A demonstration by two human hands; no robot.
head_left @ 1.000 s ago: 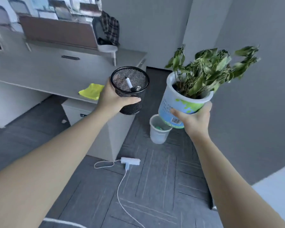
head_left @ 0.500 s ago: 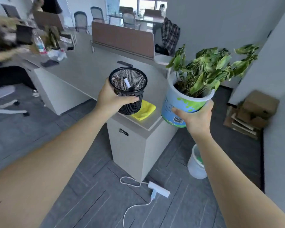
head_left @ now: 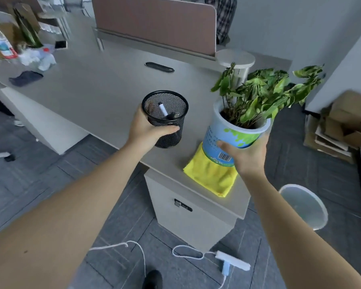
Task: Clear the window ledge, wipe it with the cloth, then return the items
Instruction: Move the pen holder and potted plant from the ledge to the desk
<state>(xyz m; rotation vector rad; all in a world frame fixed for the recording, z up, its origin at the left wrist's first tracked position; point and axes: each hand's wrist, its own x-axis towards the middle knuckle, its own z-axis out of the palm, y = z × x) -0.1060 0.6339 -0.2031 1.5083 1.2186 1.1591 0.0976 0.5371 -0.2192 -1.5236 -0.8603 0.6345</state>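
Note:
My left hand (head_left: 146,130) grips a black mesh pen holder (head_left: 166,117) with a white marker inside, held over the near edge of a grey desk (head_left: 104,94). My right hand (head_left: 246,155) holds a blue and green pot with a leafy plant (head_left: 238,130) just above the desk's near corner. A yellow cloth (head_left: 212,177) lies flat on that corner, partly under the pot. The window ledge is out of view.
A brown divider panel (head_left: 154,24) runs along the desk's far side. Bottles, bags and a dark cloth (head_left: 25,78) clutter its left end. A white bin (head_left: 304,205) stands on the floor at the right, cardboard (head_left: 342,124) beyond it. A power strip (head_left: 231,263) and cable lie below.
The view swung left and closed in on the desk. Both hands, still holding the pen holder and the plant, now hover over its near corner above the yellow cloth.

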